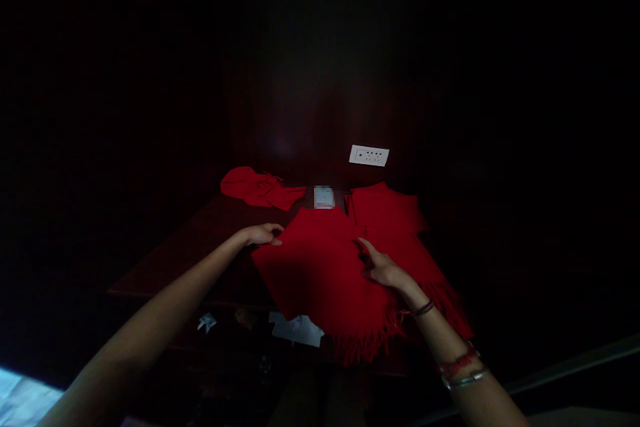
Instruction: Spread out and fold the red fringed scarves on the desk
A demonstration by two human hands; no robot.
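A red fringed scarf [315, 260] lies folded over the front of a dark table, its fringe hanging past the front edge at the lower right. My left hand [264, 235] is at its upper left edge, thumb and fingers closed on the cloth there. At the right edge, my right hand [384, 269] grips the cloth, with the index finger stretched forward along it and the other fingers curled, partly in shadow. Beside it on the right lies a second red fringed scarf [390, 213], folded, its fringe hanging toward me.
Another red cloth [257, 187] is crumpled at the back left of the dark table [175, 253]. A small pale rectangular item [324, 197] sits behind the front scarf. The back wall carries a white socket plate [369, 155]. Pale papers [297, 329] show below the table's front edge.
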